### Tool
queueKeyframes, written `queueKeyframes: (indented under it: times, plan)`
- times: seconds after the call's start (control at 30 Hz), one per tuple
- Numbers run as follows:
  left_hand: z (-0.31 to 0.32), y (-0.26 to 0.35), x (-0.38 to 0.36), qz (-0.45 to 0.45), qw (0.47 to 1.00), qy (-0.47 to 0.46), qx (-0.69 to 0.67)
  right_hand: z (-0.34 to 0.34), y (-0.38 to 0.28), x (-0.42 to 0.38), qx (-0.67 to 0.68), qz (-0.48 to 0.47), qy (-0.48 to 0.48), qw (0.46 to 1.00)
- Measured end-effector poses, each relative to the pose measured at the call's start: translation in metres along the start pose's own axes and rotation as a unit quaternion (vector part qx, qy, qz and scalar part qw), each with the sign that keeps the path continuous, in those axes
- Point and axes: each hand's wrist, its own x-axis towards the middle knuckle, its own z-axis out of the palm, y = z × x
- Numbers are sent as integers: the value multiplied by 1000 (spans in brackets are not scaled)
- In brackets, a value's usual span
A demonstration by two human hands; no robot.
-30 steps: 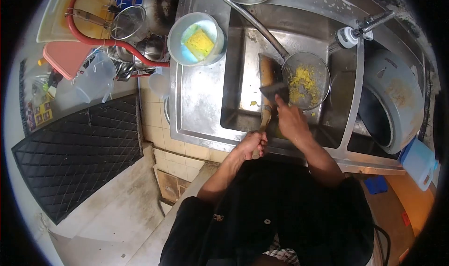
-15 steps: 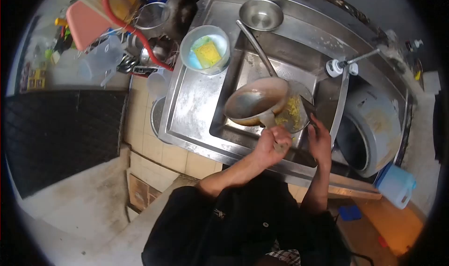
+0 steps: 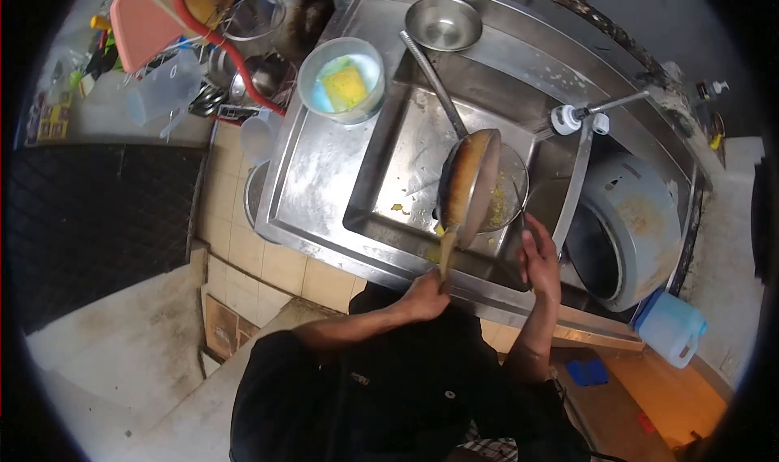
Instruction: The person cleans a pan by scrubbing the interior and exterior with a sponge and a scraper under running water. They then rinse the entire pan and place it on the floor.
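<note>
My left hand (image 3: 426,296) is closed round the handle of a frying pan (image 3: 468,182) with a browned, scorched outside. The pan is tipped on its side over the sink, its inside turned right. Just right of it lies a round strainer (image 3: 514,170) with yellow food scraps (image 3: 498,206), partly hidden by the pan. At the strainer's right edge, my right hand (image 3: 540,259) has its fingers bent at the end of a thin dark flat tool (image 3: 519,196), seen nearly edge-on. Some yellow scraps (image 3: 398,208) lie on the sink (image 3: 406,161) floor.
A tub (image 3: 304,88) of suds with a yellow sponge (image 3: 345,87) stands on the drainboard. A metal bowl (image 3: 443,23) sits behind the sink, and a flexible hose (image 3: 434,82) hangs into it. To the right are a large grey pot (image 3: 641,226) and a blue jug (image 3: 672,329).
The pan has turned from its bowl facing up to standing on its side. My left hand has drawn back toward me with the handle. Sink floor scraps now show.
</note>
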Motion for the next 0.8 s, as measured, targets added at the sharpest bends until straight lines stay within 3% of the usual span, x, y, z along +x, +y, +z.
queueKeyframes:
  times: [0.07,0.2,0.27,0.3,0.37,0.4,0.47,0.5,0.63,0.7,0.8]
  plan:
    - [-13,-15,-8,61,984,68,154,4,8,11,11,11,-1,1000]
    - [-47,-48,-29,50,975,112,183,15,28,43,57,23,35,998]
    - [-64,-60,-44,-34,966,132,221,18,29,65,61,-47,55,996]
    - [-71,-73,-48,-30,961,144,232,19,28,77,69,-44,59,995]
    - [-80,-88,-54,-40,956,160,243,23,26,97,14,-171,67,983]
    - [-86,-92,-57,-47,951,178,248,24,21,95,24,-166,73,983]
    - [-93,-108,-62,-35,945,181,269,18,4,85,50,-41,-3,998]
    - [-93,-113,-63,-26,940,205,273,16,0,71,-17,-28,-34,999]
    - [-98,-121,-58,-5,919,268,290,17,-23,17,-59,-67,-106,990]
    - [-98,-119,-59,-7,908,296,295,20,-25,9,-193,-261,-80,942]
    - [-97,-120,-55,-25,880,315,354,34,-48,-13,-259,-201,-82,941]
